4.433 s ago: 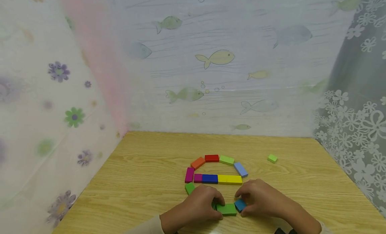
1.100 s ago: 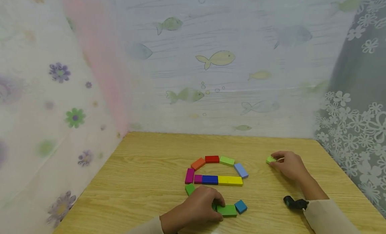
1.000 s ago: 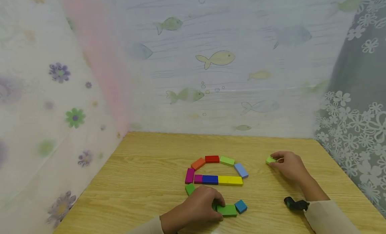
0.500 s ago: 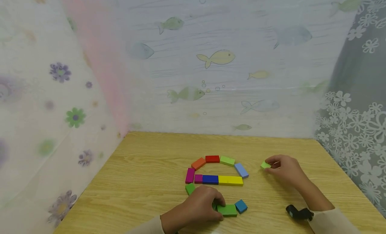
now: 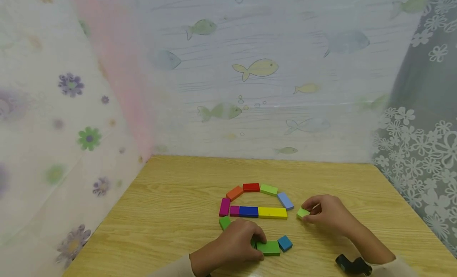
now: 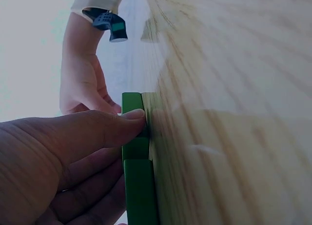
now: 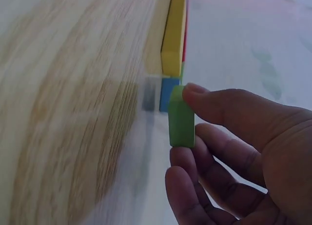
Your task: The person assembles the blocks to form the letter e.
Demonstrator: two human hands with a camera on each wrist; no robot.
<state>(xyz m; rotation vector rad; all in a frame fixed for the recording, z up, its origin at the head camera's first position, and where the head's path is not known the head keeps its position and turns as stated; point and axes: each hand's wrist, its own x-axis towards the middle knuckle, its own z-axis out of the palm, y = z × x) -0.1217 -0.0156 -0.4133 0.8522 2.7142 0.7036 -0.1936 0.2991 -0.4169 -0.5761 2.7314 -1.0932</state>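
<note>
My left hand holds a green block at the near end of the layout, thumb on one side and fingers on the other. In the left wrist view a second green block lies against it; from above, my hand mostly covers that one. Off the held block's right corner sits a small blue block, turned at an angle. To the right of the layout, my right hand pinches a small light green block between thumb and fingers. Whether that block touches the table is unclear.
On the wooden table, an arc runs through magenta, orange, red, lime and light blue blocks. Inside lies a row with dark blue and yellow blocks. Printed curtains enclose the table.
My right hand left the blue block, took the small light green block at the far right and brought it nearer and leftward. My left hand has stayed in place.
</note>
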